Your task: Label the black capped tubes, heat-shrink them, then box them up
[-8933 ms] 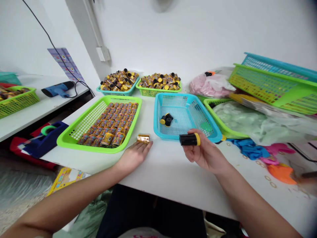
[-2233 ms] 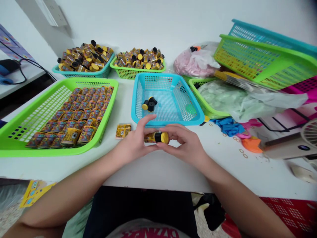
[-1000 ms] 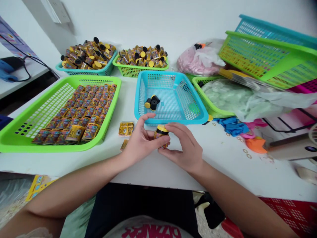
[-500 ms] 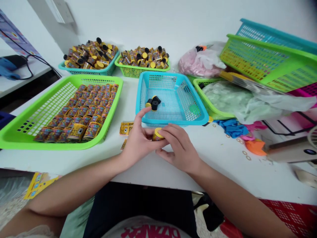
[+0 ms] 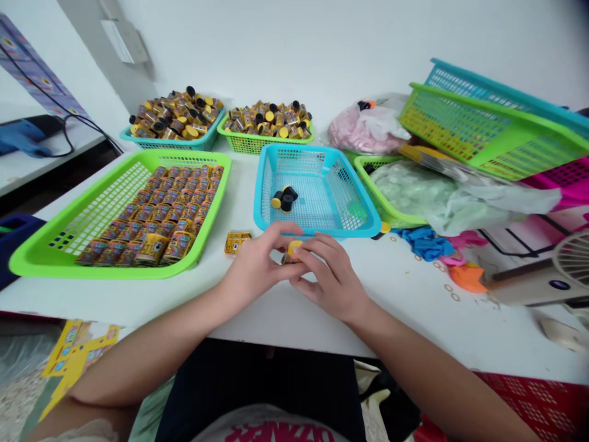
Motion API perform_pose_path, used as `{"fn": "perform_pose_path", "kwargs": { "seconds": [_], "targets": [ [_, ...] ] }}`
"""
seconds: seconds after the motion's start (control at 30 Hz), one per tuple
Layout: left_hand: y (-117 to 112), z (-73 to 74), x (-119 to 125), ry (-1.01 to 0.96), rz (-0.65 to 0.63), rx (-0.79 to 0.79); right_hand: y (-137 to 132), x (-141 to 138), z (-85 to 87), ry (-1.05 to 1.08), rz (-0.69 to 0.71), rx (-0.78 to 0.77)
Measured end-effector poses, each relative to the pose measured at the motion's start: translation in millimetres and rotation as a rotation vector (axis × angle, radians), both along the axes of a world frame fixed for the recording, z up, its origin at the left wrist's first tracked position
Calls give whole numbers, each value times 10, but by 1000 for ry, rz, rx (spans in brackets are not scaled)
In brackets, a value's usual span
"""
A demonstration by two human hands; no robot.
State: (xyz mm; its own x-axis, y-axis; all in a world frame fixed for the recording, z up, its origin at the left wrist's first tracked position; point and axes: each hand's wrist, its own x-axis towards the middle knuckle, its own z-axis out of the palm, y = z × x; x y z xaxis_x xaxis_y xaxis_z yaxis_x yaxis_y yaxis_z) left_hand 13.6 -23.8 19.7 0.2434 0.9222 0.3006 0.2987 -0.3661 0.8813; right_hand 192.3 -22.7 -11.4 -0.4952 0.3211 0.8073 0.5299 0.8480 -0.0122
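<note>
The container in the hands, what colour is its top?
The container's top is yellow, clearest in the head view.

Workshop of some kind, batch handwork. Why: plain white table (image 5: pixel 276 325) under the fingers (image 5: pixel 322 248); green basket (image 5: pixel 105 272) left of them, small printed tubs (image 5: pixel 159 215) lined up in rows; beyond the fingers, two more baskets (image 5: pixel 264 145) heaped with near-identical capped tubs (image 5: pixel 271 120). Blue basket (image 5: pixel 352 234) just past the fingertips, few black-and-yellow pieces (image 5: pixel 286 201) in it. Stacked baskets (image 5: pixel 497 132), plastic bags (image 5: pixel 427 187) off to their right. Far left of fingers: corded blue tool (image 5: pixel 23 138), second table (image 5: pixel 27 167).
</note>
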Motion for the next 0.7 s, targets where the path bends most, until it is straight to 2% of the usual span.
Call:
{"fn": "perform_pose_path", "kwargs": {
  "seconds": [0.07,0.13,0.23,0.3,0.37,0.43,0.53,0.57,0.7],
  "targets": [
    [-67,125,-139,198,57,123,14,22,68,31,0,-77],
    [-175,263,-370,308,163,199,130,55,168,62,-34,-206],
    [-364,467,-863,361,335,183,567,64,331,13,-109,-486],
    [-448,598,-1224,421,492,175,975,-2,407,-190,-169,-654],
    [-469,717,-1549,544,661,166,1364,-129,434,-504,-245,-762],
    [-437,803,-1807,690,752,37,1643,-281,420,-644,-241,-822],
    [-345,832,-2055,826,738,-262,1815,-445,384,-781,-224,-905],
    [-310,815,-2103,842,720,-316,1825,-464,381,-820,-222,-933],
    [-168,678,-2171,742,545,-367,1750,-381,456,-855,-222,-1018]
  ]
}}
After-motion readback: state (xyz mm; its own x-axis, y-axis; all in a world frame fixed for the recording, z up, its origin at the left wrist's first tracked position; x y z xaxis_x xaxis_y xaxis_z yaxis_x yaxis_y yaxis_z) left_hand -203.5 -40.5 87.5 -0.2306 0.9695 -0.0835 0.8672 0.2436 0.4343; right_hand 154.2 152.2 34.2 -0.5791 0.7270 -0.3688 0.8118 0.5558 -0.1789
